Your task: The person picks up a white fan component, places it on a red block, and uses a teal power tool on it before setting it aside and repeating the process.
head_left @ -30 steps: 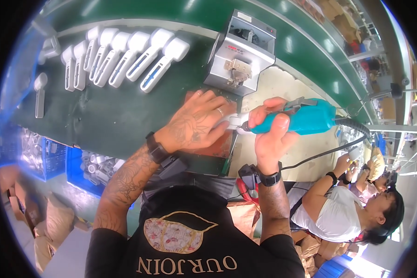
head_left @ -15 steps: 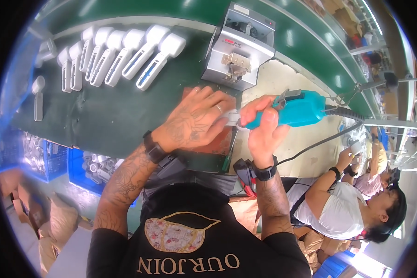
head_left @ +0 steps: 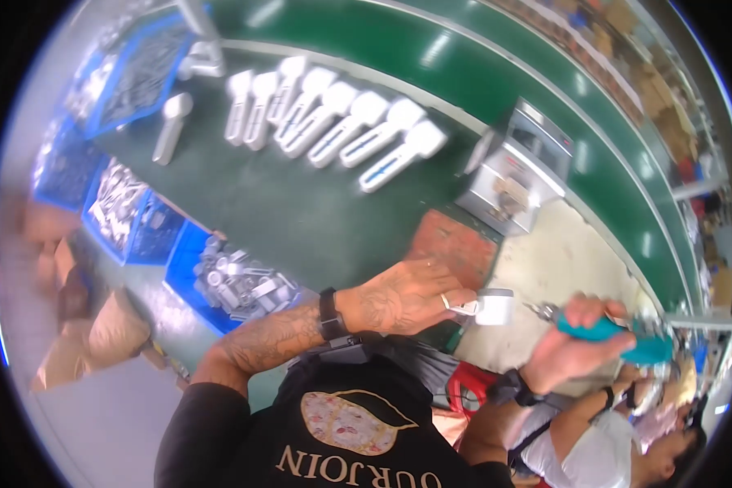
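Observation:
My left hand (head_left: 407, 297) is closed on a white round-headed plastic piece (head_left: 494, 307); its cylindrical head sticks out to the right past my fingers, and the rest of it is hidden. Further right, my right hand (head_left: 573, 346) grips a teal power screwdriver (head_left: 598, 329), its metal tip pointing left. Tip and white piece are apart. Beyond my left hand lies a reddish-brown mat (head_left: 455, 248). Several similar white pieces with round heads and long handles (head_left: 333, 118) lie in a slanting row on the green bench, and a single one (head_left: 171, 130) lies apart at the left.
A grey metal machine (head_left: 516, 175) stands at the back right, beside a sheet of pale cardboard (head_left: 537, 260). A blue bin (head_left: 191, 281) of grey-white parts sits by the near bench edge, with more blue bins (head_left: 130, 211) further left. A co-worker in white (head_left: 594, 451) is at right.
My view has turned left. The screwdriver has moved away from the white piece toward the right in my right hand, and the piece's round head now shows beyond my left fingers.

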A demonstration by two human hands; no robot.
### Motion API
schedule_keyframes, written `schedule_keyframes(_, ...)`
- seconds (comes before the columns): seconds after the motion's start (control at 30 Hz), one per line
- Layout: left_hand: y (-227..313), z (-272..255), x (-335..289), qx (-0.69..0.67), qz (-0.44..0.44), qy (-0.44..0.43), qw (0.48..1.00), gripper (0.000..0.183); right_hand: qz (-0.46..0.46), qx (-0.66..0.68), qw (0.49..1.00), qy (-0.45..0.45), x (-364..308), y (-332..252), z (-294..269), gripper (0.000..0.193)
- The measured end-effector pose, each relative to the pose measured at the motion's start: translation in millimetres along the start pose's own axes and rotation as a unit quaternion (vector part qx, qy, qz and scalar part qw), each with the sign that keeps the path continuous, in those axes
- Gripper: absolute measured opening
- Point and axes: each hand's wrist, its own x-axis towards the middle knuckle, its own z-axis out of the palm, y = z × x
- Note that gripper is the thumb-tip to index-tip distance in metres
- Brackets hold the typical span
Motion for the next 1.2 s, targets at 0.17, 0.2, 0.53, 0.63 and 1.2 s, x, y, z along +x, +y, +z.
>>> schedule_keyframes(0.17,-19.4,-68.6,-69.1,-0.236,-0.382,0.299,0.842,0.040,0.021,-0.031,0.999,-0.010,-20.1,8.8,-25.4,0.052)
schedule_keyframes(0.2,-32.2,-81.9,-81.0,-0.250,-0.385,0.381,0.802,0.040,0.023,-0.077,0.997,-0.005,-24.2,11.2,-28.5,0.052)
schedule_keyframes(0.53,-143.2,-200.2,-194.5,0.266,-0.424,0.505,0.704,0.039,0.012,-0.178,0.981,-0.070,-29.9,35.9,-33.6,0.058)
schedule_keyframes(0.63,-149.5,-209.9,-183.5,0.279,-0.488,0.426,0.709,0.041,0.020,-0.178,0.980,-0.082,-28.8,40.6,-35.9,0.058)
schedule_keyframes(1.2,-179.5,-189.3,-165.7,0.311,-0.358,0.421,0.773,0.021,-0.043,-0.250,0.967,0.023,54.5,96.6,-22.5,0.018)
